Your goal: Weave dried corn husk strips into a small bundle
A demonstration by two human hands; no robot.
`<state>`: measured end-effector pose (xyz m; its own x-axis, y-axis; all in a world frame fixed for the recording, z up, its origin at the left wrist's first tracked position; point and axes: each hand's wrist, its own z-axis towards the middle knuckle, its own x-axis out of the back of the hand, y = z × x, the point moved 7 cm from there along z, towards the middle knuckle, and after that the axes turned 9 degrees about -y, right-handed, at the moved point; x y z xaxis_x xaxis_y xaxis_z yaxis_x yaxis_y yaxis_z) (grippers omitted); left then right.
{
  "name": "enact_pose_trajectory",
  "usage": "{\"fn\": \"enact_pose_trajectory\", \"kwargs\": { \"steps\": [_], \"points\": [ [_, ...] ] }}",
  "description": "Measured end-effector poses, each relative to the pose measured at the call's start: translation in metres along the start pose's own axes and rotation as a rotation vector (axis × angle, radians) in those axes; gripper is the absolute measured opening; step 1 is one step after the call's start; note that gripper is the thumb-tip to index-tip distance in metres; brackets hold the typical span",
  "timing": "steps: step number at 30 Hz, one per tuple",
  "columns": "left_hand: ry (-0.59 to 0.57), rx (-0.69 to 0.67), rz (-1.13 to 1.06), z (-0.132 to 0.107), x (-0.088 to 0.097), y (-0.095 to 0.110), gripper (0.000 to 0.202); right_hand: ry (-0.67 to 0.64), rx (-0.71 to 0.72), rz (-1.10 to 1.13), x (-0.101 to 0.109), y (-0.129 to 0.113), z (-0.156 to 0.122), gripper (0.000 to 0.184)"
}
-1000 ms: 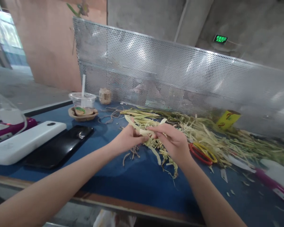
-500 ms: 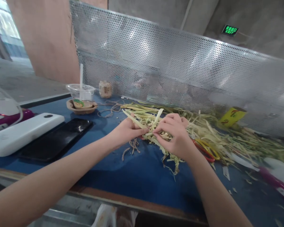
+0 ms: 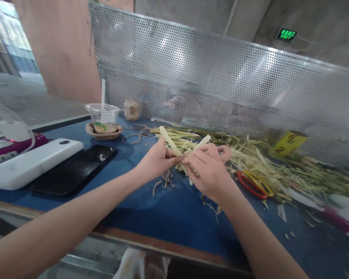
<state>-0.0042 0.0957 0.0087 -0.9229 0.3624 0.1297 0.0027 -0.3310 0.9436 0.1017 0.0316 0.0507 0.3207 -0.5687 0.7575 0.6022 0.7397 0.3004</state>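
Over the blue table [image 3: 163, 217] my left hand [image 3: 154, 161] pinches a pale yellow-green leaf strip [image 3: 169, 142] that sticks up and to the left from its fingers. My right hand [image 3: 208, 170] is closed on the other end of the same strip bundle, fingers curled, with a second strip tip [image 3: 203, 140] poking up above it. Both hands meet above a heap of loose leaf strips [image 3: 250, 162] spread along the table's back. A small tuft of brown fibres [image 3: 164, 180] lies just below my left hand.
Red-and-yellow scissors [image 3: 254, 185] lie right of my right hand. A black phone [image 3: 75, 170], a white device [image 3: 31, 162] and a plastic cup with a straw [image 3: 103, 116] sit at left. A perforated metal screen [image 3: 221, 77] stands behind, with a person beyond it.
Both hands lifted the strip bundle slightly off the heap and drew together; the strip in my left hand now points up more steeply. The camera shifted a little.
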Motion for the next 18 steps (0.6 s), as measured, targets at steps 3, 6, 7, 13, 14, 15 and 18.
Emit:
{"fn": "enact_pose_trajectory", "kwargs": {
  "steps": [3, 6, 7, 13, 14, 15, 18],
  "points": [
    [-0.023, 0.003, -0.086, 0.0, -0.004, 0.003, 0.057, 0.056, -0.036, 0.059, 0.003, 0.0, 0.0, 0.012],
    [-0.019, 0.029, -0.145, 0.0, -0.007, 0.004, 0.047, 0.08, -0.13, 0.154, 0.002, 0.005, 0.0, 0.009],
    [-0.01, 0.036, -0.162, 0.0, -0.007, 0.005, 0.045, 0.096, -0.166, 0.18, 0.002, 0.007, -0.001, 0.01],
    [0.03, 0.051, -0.219, -0.001, -0.005, 0.008, 0.044, 0.192, -0.227, 0.216, 0.005, 0.009, -0.004, 0.012],
    [0.038, 0.052, -0.221, -0.001, -0.004, 0.008, 0.043, 0.198, -0.229, 0.216, 0.005, 0.008, -0.004, 0.012],
    [0.045, 0.055, -0.226, -0.002, -0.004, 0.008, 0.043, 0.206, -0.234, 0.216, 0.005, 0.008, -0.004, 0.011],
    [0.046, 0.061, -0.25, -0.002, -0.004, 0.006, 0.041, 0.213, -0.24, 0.213, 0.004, 0.008, -0.004, 0.011]
  ]
}}
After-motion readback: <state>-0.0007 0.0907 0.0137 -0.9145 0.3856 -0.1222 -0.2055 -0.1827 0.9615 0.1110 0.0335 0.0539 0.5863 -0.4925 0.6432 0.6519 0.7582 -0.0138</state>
